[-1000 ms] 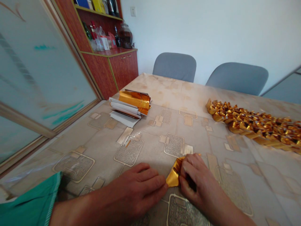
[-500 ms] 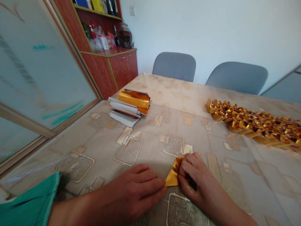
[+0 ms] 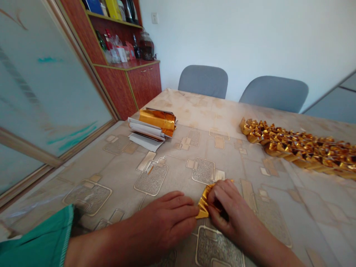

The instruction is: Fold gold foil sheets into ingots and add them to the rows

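Nearest, at lower left: green sleeve [image 3: 39,237], then left hand [image 3: 169,218] laid palm down, fingers straight and together, tips on the near left end of a gold foil piece [image 3: 204,204]; thumb hidden – cannot tell whether pinching or only pressing. Right hand [image 3: 235,205] curled closed on the upper right part of the same piece, thumb against bent fingers. Piece thus between both hands, low over the counter [image 3: 178,174], creased and partly covered. Judged risks: tearing or a stray crease in the foil, from pulling the hands apart too hard; a skewed fold, from left fingertips sliding off the narrow end; flattening, from too firm a right grip. Farther, to the left: stack of foil sheets [image 3: 157,120], curled, white undersides showing – likely prone to sliding apart if bumped. Farther, to the right: rows of folded gold pieces [image 3: 300,148], packed close together; possibly crushed or knocked out of line by a careless forearm. Beyond: two grey chairs [image 3: 204,81] and, behind left, a reddish cabinet [image 3: 144,83].
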Demonstrator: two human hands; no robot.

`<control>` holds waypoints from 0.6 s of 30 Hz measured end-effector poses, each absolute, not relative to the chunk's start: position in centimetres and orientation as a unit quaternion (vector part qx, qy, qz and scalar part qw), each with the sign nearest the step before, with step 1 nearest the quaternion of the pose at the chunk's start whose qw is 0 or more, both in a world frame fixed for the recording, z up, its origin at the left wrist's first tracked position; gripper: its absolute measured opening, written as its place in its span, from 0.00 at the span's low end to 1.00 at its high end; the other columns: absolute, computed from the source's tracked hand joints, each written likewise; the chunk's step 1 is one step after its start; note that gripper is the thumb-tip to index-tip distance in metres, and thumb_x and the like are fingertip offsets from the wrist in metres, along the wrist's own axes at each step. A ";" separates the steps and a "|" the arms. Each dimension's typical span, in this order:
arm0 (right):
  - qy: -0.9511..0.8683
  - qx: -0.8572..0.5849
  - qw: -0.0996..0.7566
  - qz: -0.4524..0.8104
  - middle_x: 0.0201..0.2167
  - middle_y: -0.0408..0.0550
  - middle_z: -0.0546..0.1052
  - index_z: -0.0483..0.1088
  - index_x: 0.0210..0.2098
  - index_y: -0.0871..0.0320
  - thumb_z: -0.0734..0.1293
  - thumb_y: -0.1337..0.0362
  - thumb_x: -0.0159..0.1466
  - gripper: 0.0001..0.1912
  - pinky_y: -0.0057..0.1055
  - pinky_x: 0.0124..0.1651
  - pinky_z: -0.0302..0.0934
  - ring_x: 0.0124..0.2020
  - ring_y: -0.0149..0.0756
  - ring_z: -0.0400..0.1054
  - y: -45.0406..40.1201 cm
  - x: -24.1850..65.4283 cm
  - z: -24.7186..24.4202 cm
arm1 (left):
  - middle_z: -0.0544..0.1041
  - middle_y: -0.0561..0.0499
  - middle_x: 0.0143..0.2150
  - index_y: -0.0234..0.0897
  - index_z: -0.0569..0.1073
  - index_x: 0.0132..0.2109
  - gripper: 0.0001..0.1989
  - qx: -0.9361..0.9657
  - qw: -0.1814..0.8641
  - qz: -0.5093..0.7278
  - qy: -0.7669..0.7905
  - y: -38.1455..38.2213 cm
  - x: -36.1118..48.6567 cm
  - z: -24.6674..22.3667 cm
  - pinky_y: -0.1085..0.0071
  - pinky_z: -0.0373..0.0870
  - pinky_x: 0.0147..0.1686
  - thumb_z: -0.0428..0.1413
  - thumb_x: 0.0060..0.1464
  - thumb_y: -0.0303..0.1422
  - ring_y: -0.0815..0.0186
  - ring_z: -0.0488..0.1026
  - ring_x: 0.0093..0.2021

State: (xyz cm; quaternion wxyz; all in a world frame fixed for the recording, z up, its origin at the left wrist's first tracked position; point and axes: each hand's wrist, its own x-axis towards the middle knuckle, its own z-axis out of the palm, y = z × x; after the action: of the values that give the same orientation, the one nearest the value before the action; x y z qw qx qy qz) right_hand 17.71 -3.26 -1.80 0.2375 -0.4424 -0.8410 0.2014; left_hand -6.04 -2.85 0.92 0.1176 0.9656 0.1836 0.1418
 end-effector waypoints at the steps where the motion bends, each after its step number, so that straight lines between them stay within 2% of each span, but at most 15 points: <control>1: -0.840 -0.446 0.228 0.211 0.34 0.45 0.68 0.60 0.34 0.55 0.63 0.76 0.63 0.10 0.38 0.41 0.56 0.38 0.41 0.60 -3.3 17.8 -1.7 | 0.78 0.45 0.51 0.35 0.69 0.58 0.16 0.965 0.121 0.137 0.189 -2.8 -5.8 0.8 0.62 0.66 0.57 0.46 0.66 0.25 0.61 0.72 0.51; 5: -0.831 -0.444 0.206 0.266 0.40 0.47 0.69 0.62 0.41 0.54 0.64 0.73 0.66 0.08 0.39 0.45 0.60 0.42 0.41 0.62 -3.2 18.5 -1.1 | 0.77 0.45 0.44 0.32 0.68 0.59 0.17 0.967 0.099 0.124 0.200 -2.9 -5.0 0.1 0.59 0.64 0.58 0.47 0.66 0.26 0.60 0.71 0.45; 10: -0.846 -0.403 0.201 0.286 0.45 0.47 0.69 0.64 0.46 0.51 0.64 0.66 0.71 0.06 0.39 0.53 0.61 0.48 0.40 0.64 -2.7 19.5 -0.8 | 0.76 0.45 0.46 0.31 0.68 0.60 0.18 0.972 0.075 0.115 0.191 -3.2 -5.0 -0.5 0.54 0.56 0.64 0.48 0.65 0.26 0.58 0.70 0.47; 14: -0.856 -0.380 0.197 0.288 0.46 0.46 0.70 0.66 0.47 0.52 0.63 0.64 0.71 0.05 0.37 0.54 0.62 0.49 0.39 0.64 -2.3 19.9 -0.8 | 0.76 0.45 0.46 0.33 0.66 0.61 0.19 0.970 0.073 0.119 0.198 -3.7 -5.4 -0.3 0.55 0.57 0.64 0.48 0.64 0.24 0.59 0.70 0.48; 18: -0.857 -0.371 0.194 0.302 0.45 0.46 0.71 0.68 0.44 0.53 0.63 0.64 0.71 0.03 0.34 0.51 0.63 0.48 0.37 0.65 -2.1 20.1 -0.3 | 0.76 0.47 0.44 0.37 0.70 0.56 0.16 0.962 0.064 0.150 0.218 -3.8 -5.0 -0.3 0.55 0.61 0.61 0.48 0.64 0.24 0.62 0.70 0.45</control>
State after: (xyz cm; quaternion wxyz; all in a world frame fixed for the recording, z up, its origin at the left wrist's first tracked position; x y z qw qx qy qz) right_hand 20.08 -2.11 -0.30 0.1937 -0.3706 -0.8568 0.3017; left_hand -5.02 -3.77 -0.30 0.0645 0.9622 0.2179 0.1502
